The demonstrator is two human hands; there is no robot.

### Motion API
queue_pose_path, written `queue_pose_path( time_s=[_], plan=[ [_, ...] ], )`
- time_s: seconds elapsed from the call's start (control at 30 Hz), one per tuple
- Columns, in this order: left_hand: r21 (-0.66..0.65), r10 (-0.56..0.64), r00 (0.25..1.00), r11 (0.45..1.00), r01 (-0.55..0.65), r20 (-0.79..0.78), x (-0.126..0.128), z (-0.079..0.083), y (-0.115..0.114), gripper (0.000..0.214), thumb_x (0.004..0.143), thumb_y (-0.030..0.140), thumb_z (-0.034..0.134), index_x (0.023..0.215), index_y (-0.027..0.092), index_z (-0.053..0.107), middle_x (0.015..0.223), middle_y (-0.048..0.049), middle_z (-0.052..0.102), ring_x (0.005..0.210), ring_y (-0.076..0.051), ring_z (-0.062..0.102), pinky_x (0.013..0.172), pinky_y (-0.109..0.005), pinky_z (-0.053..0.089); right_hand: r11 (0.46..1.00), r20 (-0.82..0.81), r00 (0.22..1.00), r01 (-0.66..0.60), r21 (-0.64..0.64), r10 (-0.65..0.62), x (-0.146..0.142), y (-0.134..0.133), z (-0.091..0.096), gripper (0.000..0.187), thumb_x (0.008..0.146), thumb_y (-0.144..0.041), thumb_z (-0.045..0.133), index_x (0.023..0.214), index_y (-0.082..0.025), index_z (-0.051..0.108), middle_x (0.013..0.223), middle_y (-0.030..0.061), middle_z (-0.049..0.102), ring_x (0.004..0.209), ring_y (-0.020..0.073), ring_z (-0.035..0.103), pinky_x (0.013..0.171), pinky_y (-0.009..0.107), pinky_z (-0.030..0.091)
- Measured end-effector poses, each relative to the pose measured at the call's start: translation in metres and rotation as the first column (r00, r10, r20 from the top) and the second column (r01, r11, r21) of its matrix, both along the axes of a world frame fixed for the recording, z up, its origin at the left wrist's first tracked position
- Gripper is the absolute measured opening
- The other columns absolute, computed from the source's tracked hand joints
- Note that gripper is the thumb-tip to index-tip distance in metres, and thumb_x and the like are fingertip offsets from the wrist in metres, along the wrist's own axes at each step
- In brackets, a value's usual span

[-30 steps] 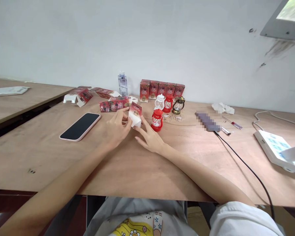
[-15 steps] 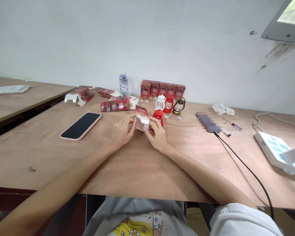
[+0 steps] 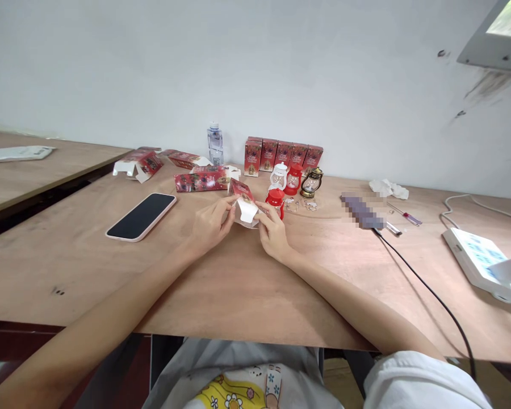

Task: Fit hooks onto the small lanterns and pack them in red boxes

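Between my hands, just above the table, is a small red printed cardboard box (image 3: 243,193) with a white end flap folded out toward me. My left hand (image 3: 213,226) pinches its left side with thumb and forefinger. At its right edge my right hand (image 3: 273,232) grips the box near the flap. Right behind my right fingers stands a red mini lantern (image 3: 275,197), partly hidden. Beyond it are a white lantern (image 3: 279,177), another red lantern (image 3: 294,180) and a bronze-coloured lantern (image 3: 311,183). Small metal hooks (image 3: 291,205) lie in front of them.
Several closed red boxes (image 3: 269,155) stand against the wall. Opened boxes (image 3: 202,180) and a water bottle (image 3: 215,145) are at back left. A pink-cased phone (image 3: 141,217) lies left. To the right are a cabled, pixelated device (image 3: 361,211), crumpled tissue (image 3: 389,188) and a white power strip (image 3: 485,261).
The box in my hands has turned and tilted, so more of its red printed face and the white flap shows. My right fingers have shifted along its edge. The view moved slightly.
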State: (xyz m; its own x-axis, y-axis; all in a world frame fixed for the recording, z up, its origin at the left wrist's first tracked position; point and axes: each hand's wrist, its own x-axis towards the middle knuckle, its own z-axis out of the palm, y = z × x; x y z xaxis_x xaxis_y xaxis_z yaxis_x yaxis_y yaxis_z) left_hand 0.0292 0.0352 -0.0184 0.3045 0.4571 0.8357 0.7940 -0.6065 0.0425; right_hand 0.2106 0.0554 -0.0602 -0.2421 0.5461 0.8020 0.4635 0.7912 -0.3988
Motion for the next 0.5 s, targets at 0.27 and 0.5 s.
queue_pose_path(
  time_s=[0.27,0.5],
  plan=[
    [0.118,0.032,0.999,0.992,-0.035,0.03,-0.0031,0.0032,0.0019,0.011,0.092,0.019,0.045,0.086,0.018,0.054,0.102,-0.0069,0.073,0.072,-0.014,0.069,0.062,-0.025,0.052,0.991,0.121,0.984,-0.132,0.013,0.13,0.0003,-0.0075,0.0088,0.038,0.088,-0.024,0.05,0.125,-0.017,0.047,0.134,0.0157,0.052,0.126,0.021,0.049,0.104,0.04,0.043],
    [0.042,-0.061,0.997,0.997,0.063,-0.049,-0.0001,0.0009,-0.0008,0.015,0.091,0.02,0.043,0.081,0.019,0.055,0.102,-0.0075,0.072,0.08,-0.017,0.066,0.071,-0.031,0.053,1.0,-0.063,0.998,-0.013,-0.012,0.012,-0.0003,-0.0006,0.002,0.027,0.086,-0.031,0.057,0.111,-0.02,0.06,0.116,0.0111,0.065,0.107,0.0191,0.062,0.088,0.034,0.053]
  ],
)
